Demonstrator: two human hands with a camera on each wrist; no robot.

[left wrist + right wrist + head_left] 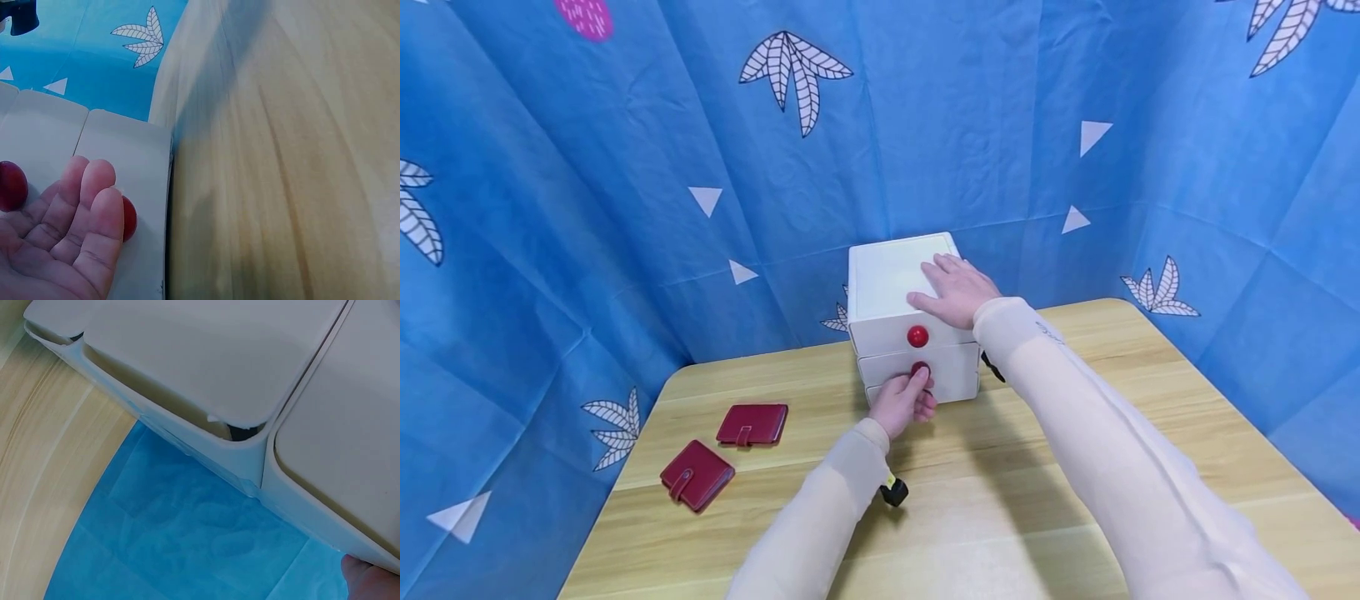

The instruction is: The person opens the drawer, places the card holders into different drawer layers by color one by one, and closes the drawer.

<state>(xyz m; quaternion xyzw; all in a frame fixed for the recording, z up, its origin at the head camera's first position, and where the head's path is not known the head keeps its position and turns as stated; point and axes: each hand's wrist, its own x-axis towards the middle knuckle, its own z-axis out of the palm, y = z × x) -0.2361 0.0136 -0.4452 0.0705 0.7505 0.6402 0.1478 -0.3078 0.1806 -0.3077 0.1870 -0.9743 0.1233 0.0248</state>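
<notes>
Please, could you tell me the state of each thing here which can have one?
Top drawer: looks shut.
Middle drawer: looks shut.
Bottom drawer: looks shut.
Nearer red wallet: closed, strap over its edge.
Farther red wallet: closed, strap over its edge.
Left hand: at the middle drawer's red knob; grip unclear.
Right hand: open, resting on the white cabinet.

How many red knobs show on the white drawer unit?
3: top knob, unobstructed; middle knob, partly covered by the left hand; bottom knob, partly behind that hand's fingers in the left wrist view.
</notes>
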